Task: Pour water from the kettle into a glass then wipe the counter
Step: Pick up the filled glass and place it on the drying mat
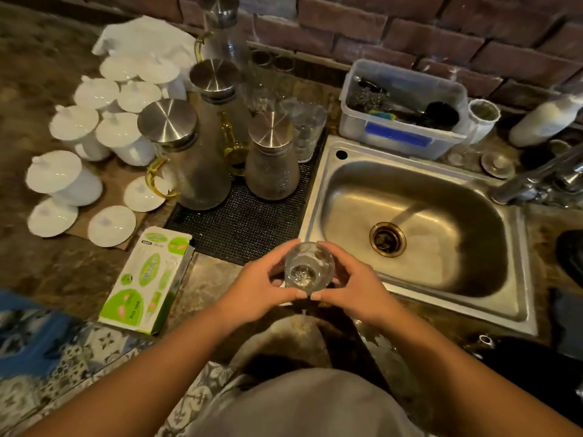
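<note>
Clear glass (309, 269) cupped between both hands, mouth toward the camera; nothing visible inside, contents otherwise hard to tell. Left hand (257, 287) curled round the left wall, thumb under the near rim, fingers over the far rim. Right hand (353, 287) curled likewise round the right wall; thumb tips nearly touching at the near edge. Held above the counter (214, 279) beside the near-left corner of the sink (419, 216).

Just left of the grip: green-and-white carton (148, 279) lying flat on the counter, end flap open, contents not visible.

Right of and beyond the grip: steel basin holding no dishes, drain (387, 239) at the centre, faucet (536, 178) reaching in from the far right.

Beyond the grip, to the left: black mat (246, 228) bearing frosted glass carafes (202, 171) with steel lids and yellow handles; liquid level not readable. Clear tumblers (307, 130) behind them.

Further left: white lidded cups (67, 178) clustered, loose white lids beside them.

Far right, behind the sink: translucent plastic bin (403, 121) holding dark utensils and a scrubber; white jar (482, 118) and white bottle (549, 121) next to it, against the brick wall (441, 36).
</note>
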